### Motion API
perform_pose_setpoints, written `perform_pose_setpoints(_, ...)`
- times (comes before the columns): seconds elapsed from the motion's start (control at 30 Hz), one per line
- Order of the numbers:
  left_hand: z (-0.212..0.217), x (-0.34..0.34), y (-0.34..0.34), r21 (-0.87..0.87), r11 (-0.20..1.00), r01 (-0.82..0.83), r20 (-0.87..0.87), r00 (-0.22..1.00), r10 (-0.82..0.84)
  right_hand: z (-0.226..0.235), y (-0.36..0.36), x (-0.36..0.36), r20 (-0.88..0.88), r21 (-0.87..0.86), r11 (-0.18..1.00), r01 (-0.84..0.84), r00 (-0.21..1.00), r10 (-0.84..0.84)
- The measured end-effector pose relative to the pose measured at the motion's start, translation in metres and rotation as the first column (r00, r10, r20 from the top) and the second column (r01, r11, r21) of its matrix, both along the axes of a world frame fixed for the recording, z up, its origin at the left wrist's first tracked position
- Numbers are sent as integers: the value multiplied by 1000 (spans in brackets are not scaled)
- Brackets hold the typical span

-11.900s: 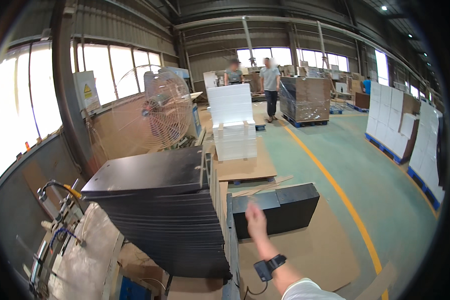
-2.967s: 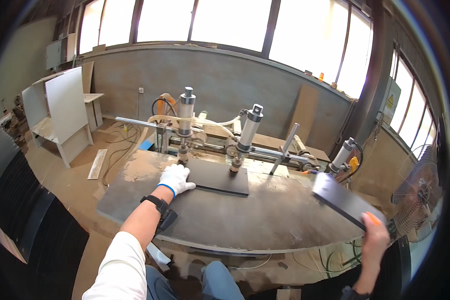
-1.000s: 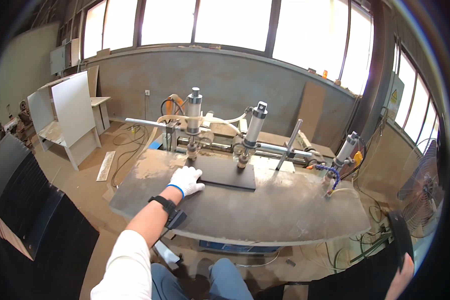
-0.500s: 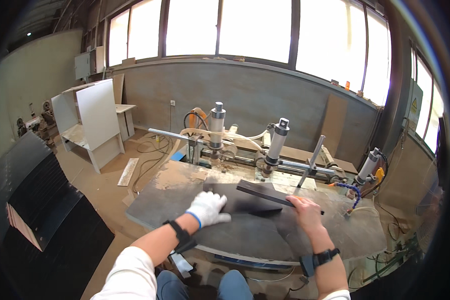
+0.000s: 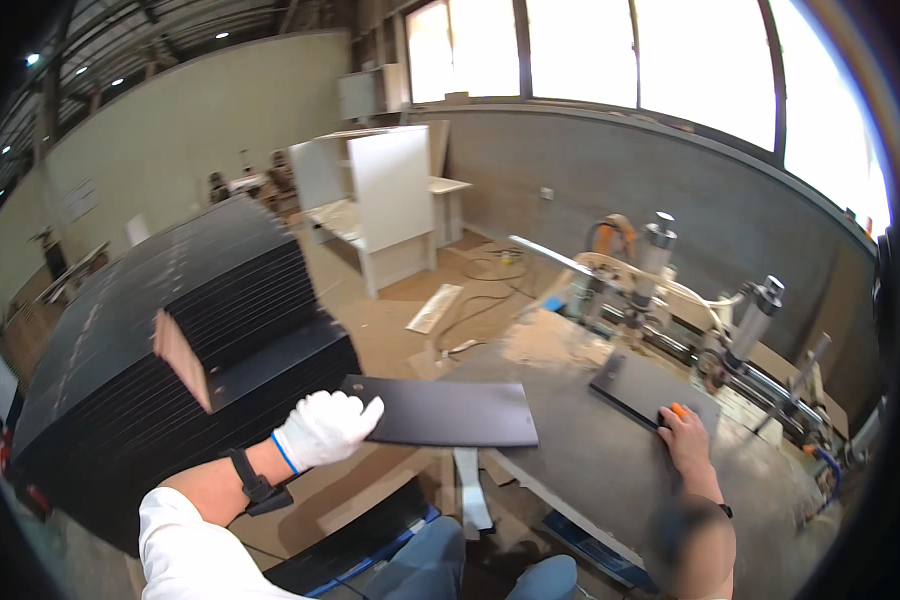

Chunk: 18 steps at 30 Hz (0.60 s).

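Note:
My left hand [image 5: 328, 428], in a white knit glove, is closed on one end of a flat dark board [image 5: 460, 412]. That board has a small hole near the gripped end and is held above the floor between the stack and the worktable, its far end over the table's left edge. My bare right hand [image 5: 686, 440] grips the near right part of a second dark board [image 5: 650, 388], which lies on the worktable [image 5: 570, 460]. Something small and orange [image 5: 679, 410] shows at the right fingertips; its kind I cannot make out.
Left stands a tall stack of dark boards [image 5: 250, 290] with a stepped recess. A machine with upright metal cylinders [image 5: 756, 318] and rails lines the table's back. Beyond are a white cabinet [image 5: 392, 190], cables [image 5: 490, 270] on the floor, and a loose pale strip [image 5: 435, 308].
My view has turned left toward the stack. The left hand, earlier over the table, now holds a board off its left side. The right hand's board, earlier raised, now lies on the table.

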<state>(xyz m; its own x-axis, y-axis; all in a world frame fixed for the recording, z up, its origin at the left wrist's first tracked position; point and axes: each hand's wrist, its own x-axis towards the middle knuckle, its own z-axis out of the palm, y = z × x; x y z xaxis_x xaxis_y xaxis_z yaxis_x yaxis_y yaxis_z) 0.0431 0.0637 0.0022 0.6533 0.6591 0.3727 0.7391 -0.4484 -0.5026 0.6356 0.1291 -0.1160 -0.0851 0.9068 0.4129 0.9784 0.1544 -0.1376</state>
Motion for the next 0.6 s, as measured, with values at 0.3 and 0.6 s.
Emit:
perform_pose_setpoints(0.3,40,-64,-67,144,915,-377,16,926,378,16,-17,-34,-83,-21,998,56,995,-57)
perform_pose_setpoints(0.6,7,-132,-63,-36,714,-700,11,714,700,93,-119,-54,-198,120,993,4,980,20)
